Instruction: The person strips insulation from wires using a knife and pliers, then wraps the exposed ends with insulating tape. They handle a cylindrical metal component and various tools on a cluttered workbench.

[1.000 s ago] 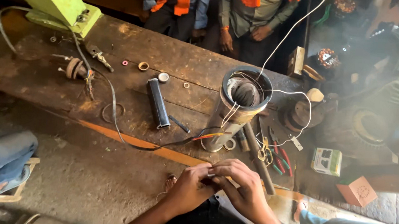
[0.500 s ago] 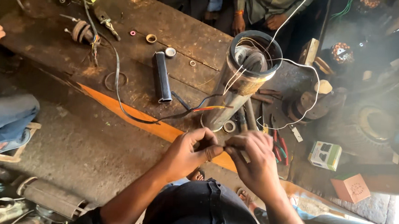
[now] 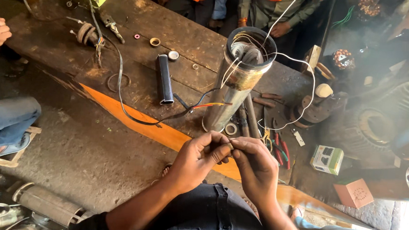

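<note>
Wire end [image 3: 231,146], small and hard to make out, sits pinched between the fingertips of the left hand [image 3: 201,158] and right hand [image 3: 256,165], both grips clenched on it, just in front of the upright metal cylinder [image 3: 238,81] on the wooden worktop [image 3: 136,74], near a black tube [image 3: 165,79].

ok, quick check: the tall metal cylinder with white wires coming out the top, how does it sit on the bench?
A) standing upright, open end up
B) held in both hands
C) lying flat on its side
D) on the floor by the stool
A: the metal cylinder stands on end on the bench, open top facing the camera, wires looping out, beyond both hands.
</note>
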